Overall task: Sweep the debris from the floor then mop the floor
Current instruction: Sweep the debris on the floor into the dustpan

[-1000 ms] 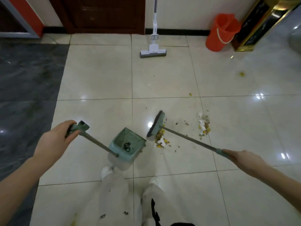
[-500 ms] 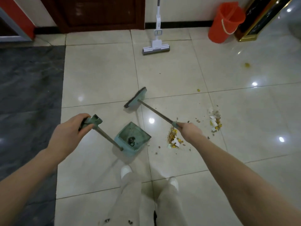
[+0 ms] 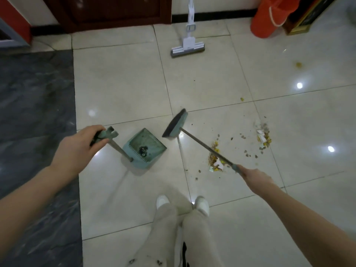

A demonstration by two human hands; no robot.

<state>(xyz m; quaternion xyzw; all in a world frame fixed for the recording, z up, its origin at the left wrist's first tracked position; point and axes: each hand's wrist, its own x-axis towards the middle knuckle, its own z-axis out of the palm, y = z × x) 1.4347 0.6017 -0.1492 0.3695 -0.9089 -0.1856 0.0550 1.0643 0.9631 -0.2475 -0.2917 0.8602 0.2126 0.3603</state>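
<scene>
My left hand point(image 3: 81, 149) grips the top of the long handle of a teal dustpan point(image 3: 144, 147), which rests on the cream tiles with a little dark dirt inside. My right hand point(image 3: 254, 176) holds the end of a teal broom point(image 3: 176, 123); its dark bristle head hovers just right of the dustpan. A pile of yellow and white debris point(image 3: 214, 160) lies under the broom's stick. A second debris pile point(image 3: 264, 138) lies further right, with small crumbs scattered between them. A white mop point(image 3: 187, 47) stands against the far wall.
An orange bucket point(image 3: 267, 18) stands at the back right beside a gold-framed cabinet point(image 3: 306, 18). A dark wooden door point(image 3: 115, 12) is at the back. Dark marble flooring point(image 3: 34, 112) runs along the left. A yellow bit point(image 3: 298, 64) lies far right. My feet in white shoes point(image 3: 162, 201) stand below the dustpan.
The broom head came back down and to the right of the dustpan after swinging up and left. My right hand slid back to the end of the stick. The dustpan stayed put.
</scene>
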